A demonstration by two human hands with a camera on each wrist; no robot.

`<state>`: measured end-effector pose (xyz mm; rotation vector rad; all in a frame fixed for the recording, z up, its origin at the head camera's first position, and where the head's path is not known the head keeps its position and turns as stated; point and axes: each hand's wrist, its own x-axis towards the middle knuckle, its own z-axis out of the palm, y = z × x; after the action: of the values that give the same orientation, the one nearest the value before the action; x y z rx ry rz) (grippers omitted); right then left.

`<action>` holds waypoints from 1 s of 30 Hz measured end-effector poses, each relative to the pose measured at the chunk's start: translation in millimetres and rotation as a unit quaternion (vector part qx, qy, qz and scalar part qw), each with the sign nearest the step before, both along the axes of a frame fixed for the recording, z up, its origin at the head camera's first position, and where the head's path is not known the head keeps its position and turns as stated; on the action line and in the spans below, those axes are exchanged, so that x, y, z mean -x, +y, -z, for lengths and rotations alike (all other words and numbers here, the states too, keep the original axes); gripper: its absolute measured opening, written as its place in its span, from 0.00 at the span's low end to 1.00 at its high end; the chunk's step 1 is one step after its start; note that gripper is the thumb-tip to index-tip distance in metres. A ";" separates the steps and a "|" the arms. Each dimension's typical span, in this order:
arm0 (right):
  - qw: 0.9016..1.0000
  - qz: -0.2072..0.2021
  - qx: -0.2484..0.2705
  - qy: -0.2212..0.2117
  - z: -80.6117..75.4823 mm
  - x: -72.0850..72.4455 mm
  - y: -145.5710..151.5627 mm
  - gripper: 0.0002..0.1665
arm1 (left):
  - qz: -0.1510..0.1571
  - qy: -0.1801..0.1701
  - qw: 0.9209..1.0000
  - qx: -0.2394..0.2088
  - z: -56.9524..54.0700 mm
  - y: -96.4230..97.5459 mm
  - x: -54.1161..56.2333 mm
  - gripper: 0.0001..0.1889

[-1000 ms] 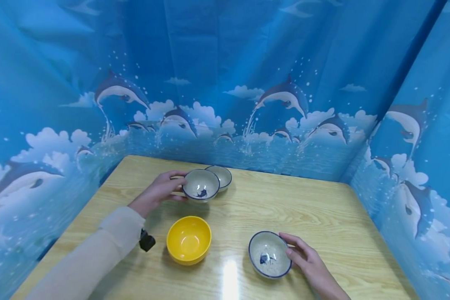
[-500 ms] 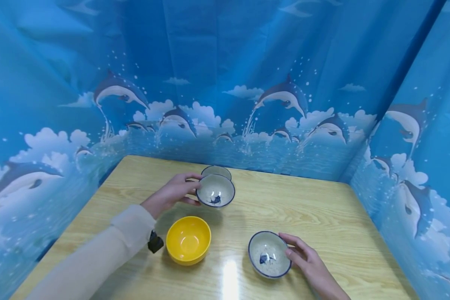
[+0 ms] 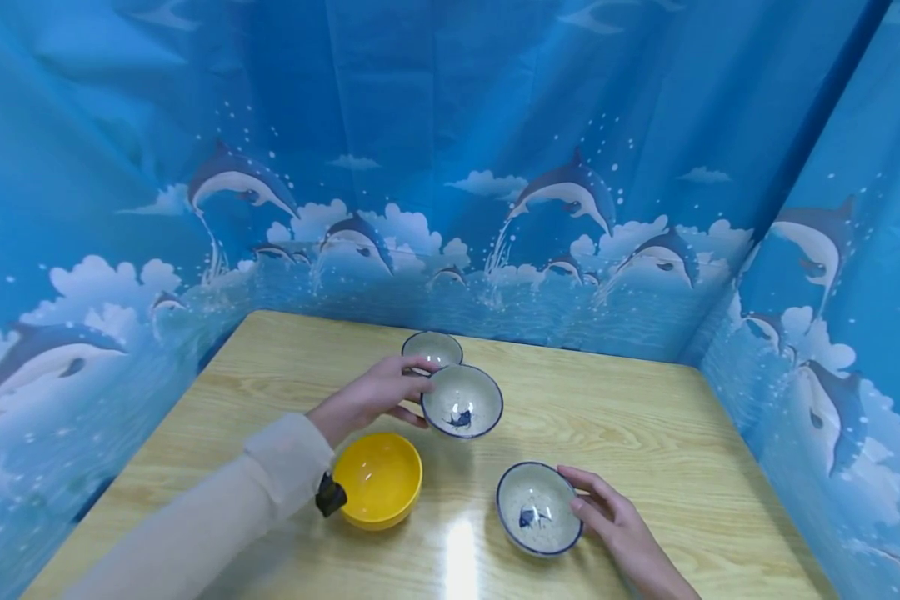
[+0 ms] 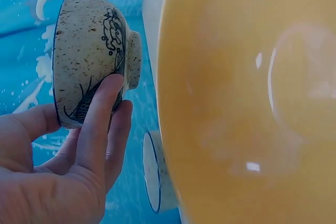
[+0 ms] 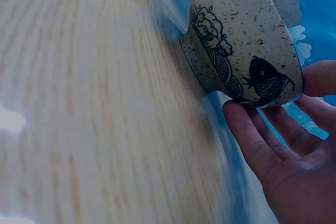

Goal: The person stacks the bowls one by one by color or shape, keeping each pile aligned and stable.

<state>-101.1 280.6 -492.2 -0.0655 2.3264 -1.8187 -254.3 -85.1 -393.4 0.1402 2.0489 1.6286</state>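
Note:
My left hand (image 3: 390, 390) grips a speckled ceramic bowl (image 3: 462, 402) with a blue rim and a dark fish drawing, held up over the middle of the table. In the left wrist view the thumb lies at the rim of this bowl (image 4: 89, 56) and the fingers support its outer wall. A matching bowl (image 3: 540, 510) rests upright on the table at the front right. My right hand (image 3: 617, 525) holds its right side, thumb at the rim and fingers under the wall, as the right wrist view shows on the fish-patterned bowl (image 5: 247, 45).
A yellow bowl (image 3: 378, 482) stands on the wooden table (image 3: 630, 417) below my left forearm, partly covered by a black wrist piece (image 3: 331, 495). Another blue-rimmed bowl (image 3: 431, 345) sits at the back, overlapped by the left hand. A dolphin-print curtain (image 3: 450, 150) surrounds the table's far sides.
The left hand has carried its bowl rightward and nearer to me, away from the bowl at the back. The right hand and its bowl have stayed in place.

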 end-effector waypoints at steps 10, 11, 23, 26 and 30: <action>1.000 0.006 -0.004 -0.004 0.5 -0.5 1.5 0.31 | 0.027 -0.002 1.000 -0.011 0.2 25.0 -14.0 0.22; 1.000 0.007 -0.004 -0.007 0.5 -0.3 1.5 0.31 | 0.031 -0.002 0.999 -0.011 0.0 26.9 -15.7 0.22; 1.000 0.016 -0.001 -0.010 1.7 0.6 -0.8 0.31 | 0.066 -0.014 0.997 -0.022 4.5 50.1 -29.8 0.21; 1.000 0.018 -0.002 0.001 2.4 -0.7 -1.1 0.30 | 0.078 -0.015 0.996 -0.025 6.5 55.3 -32.2 0.21; 0.999 0.036 -0.011 -0.006 1.8 -1.3 -2.7 0.30 | 0.089 -0.016 0.996 -0.029 7.4 60.9 -36.2 0.21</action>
<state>-99.8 277.9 -494.0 0.0343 2.3699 -1.8199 -218.1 -24.2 -400.8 0.3066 1.9089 1.5699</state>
